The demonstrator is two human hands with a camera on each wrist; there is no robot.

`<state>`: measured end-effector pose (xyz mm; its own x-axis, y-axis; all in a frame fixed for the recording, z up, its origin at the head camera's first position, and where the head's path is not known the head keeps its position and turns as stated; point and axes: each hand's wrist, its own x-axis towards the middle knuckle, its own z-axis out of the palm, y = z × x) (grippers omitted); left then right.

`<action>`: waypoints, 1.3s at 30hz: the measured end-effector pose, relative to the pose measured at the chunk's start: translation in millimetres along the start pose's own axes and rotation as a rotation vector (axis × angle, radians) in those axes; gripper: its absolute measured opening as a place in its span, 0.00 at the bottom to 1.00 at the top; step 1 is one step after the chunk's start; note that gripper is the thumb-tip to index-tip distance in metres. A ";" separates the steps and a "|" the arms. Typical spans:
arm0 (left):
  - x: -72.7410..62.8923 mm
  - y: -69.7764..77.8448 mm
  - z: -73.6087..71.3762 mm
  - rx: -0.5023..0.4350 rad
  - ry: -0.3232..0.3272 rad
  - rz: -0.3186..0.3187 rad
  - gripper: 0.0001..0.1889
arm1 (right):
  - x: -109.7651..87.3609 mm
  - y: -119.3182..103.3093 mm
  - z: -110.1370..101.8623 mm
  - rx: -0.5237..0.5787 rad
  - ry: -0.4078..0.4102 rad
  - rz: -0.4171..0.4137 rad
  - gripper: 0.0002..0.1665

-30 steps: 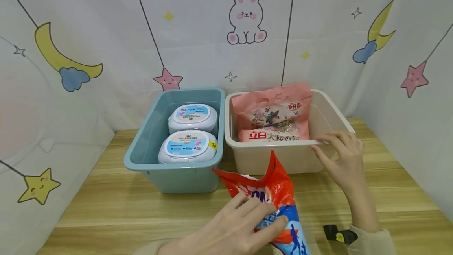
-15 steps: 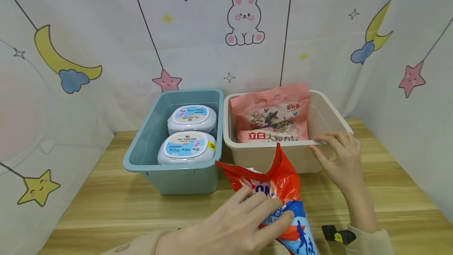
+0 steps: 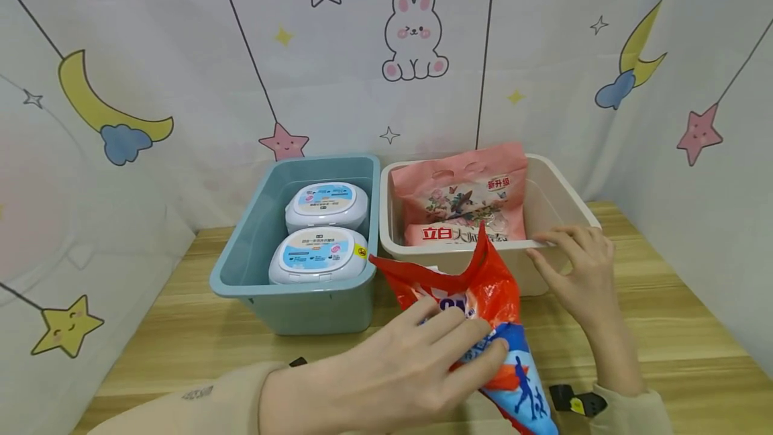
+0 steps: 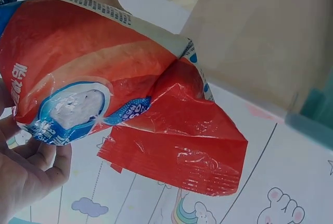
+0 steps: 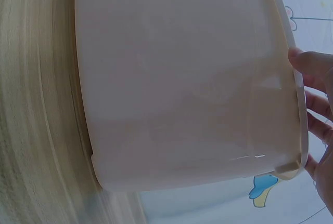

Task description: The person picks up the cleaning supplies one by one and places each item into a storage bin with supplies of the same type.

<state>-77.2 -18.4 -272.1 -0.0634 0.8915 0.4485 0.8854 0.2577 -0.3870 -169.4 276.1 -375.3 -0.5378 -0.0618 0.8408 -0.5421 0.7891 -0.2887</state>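
Observation:
My left hand [image 3: 410, 364] grips a red and blue bag of laundry detergent powder [image 3: 498, 294] above the table, in front of the cream bin [image 3: 471, 264]. In the left wrist view the bag's red crimped end [image 4: 203, 167] points away from the fingers [image 4: 44, 156]. With thumb in front and fingers over the edge, my right hand [image 3: 582, 280] pinches the bin's front rim near its right corner, as the right wrist view of the bin wall [image 5: 182, 78] also shows. A pink detergent bag [image 3: 465, 193] leans inside the bin, toward its left side.
Left of the cream bin stands a blue-green bin [image 3: 311, 311], with two white lidded boxes [image 3: 323, 257] in it. A printed curtain [image 3: 338, 86] hangs close behind both bins. A small black strap piece [image 3: 576, 400] shows by the right sleeve.
My left hand has moved up and to the right with the red and blue bag, whose top now overlaps the cream bin's front rim. The right hand has stayed on the rim.

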 end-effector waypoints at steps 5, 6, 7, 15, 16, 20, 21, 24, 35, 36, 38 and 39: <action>1.7 -5.9 -4.2 0.006 -0.006 -0.006 0.17 | 0.6 -0.5 0.2 -0.004 0.007 -0.001 0.33; 2.2 -7.3 -4.9 0.013 -0.007 -0.006 0.18 | 0.8 -0.7 0.3 -0.003 0.011 0.000 0.34; 2.8 -8.7 -5.6 0.018 -0.005 -0.006 0.18 | 0.8 -1.1 0.0 -0.005 0.009 0.000 0.34; 8.7 -18.6 -6.9 0.064 0.042 -0.001 0.17 | 0.0 0.7 0.3 0.006 0.016 -0.001 0.27; 9.0 -19.7 -7.2 0.052 0.032 -0.004 0.18 | -0.3 1.2 0.7 0.010 0.022 -0.003 0.24; 10.7 -24.7 -9.1 0.028 -0.004 -0.005 0.19 | -1.8 2.9 2.3 0.017 0.044 -0.013 0.23; 11.5 -26.4 -10.0 0.029 -0.011 -0.004 0.20 | -1.9 2.9 2.5 0.018 0.043 -0.011 0.27; 14.3 -32.1 -12.3 0.052 -0.017 0.006 0.20 | -1.4 2.4 3.2 0.025 0.048 -0.014 0.32; 24.7 -50.2 -16.2 0.120 -0.013 0.020 0.19 | 0.4 0.4 4.2 0.029 0.043 -0.008 0.34; 25.4 -51.5 -16.2 0.123 -0.015 0.021 0.19 | 0.2 0.6 4.3 0.028 0.041 -0.005 0.34; 26.8 -53.9 -16.0 0.124 -0.021 0.021 0.19 | -0.3 1.1 4.9 0.028 0.047 -0.005 0.35; 27.6 -55.3 -15.6 0.119 -0.026 0.021 0.19 | -0.6 1.4 4.6 0.024 0.043 -0.005 0.35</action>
<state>-120.7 -13.9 -225.8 -0.0585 0.9060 0.4193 0.8255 0.2800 -0.4900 -172.8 274.5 -378.2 -0.5072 -0.0392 0.8609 -0.5602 0.7742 -0.2947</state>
